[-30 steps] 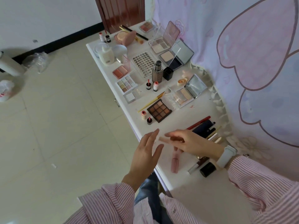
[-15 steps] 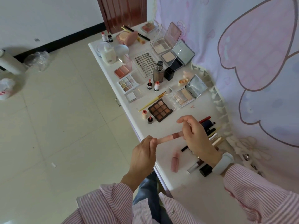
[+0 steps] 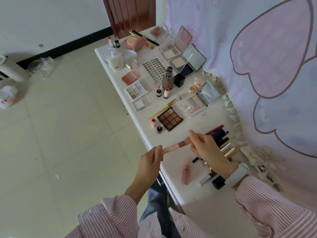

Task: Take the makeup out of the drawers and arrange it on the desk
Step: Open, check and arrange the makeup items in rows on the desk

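Note:
A slim pink lip gloss tube (image 3: 176, 146) hangs level above the front edge of the white desk (image 3: 202, 200). My left hand (image 3: 151, 162) pinches its near end between thumb and fingertips. My right hand (image 3: 208, 149) pinches its far end. Below them another pink tube (image 3: 185, 171) lies on the desk. A row of pens, lipsticks and tubes (image 3: 223, 143) lies behind my right hand, partly hidden by it. A brown eyeshadow palette (image 3: 170, 118) lies further back.
Several open palettes, compacts, small bottles, a tall dark bottle (image 3: 168, 78) and a white lotion bottle (image 3: 115, 60) fill the far part of the desk. A pink curtain (image 3: 257, 48) hangs on the right. Tiled floor (image 3: 60, 134) lies to the left.
My right hand lifted the pink tube off the desk and my left hand took hold of its near end. Both hands now hold it level, slightly higher than half a second ago.

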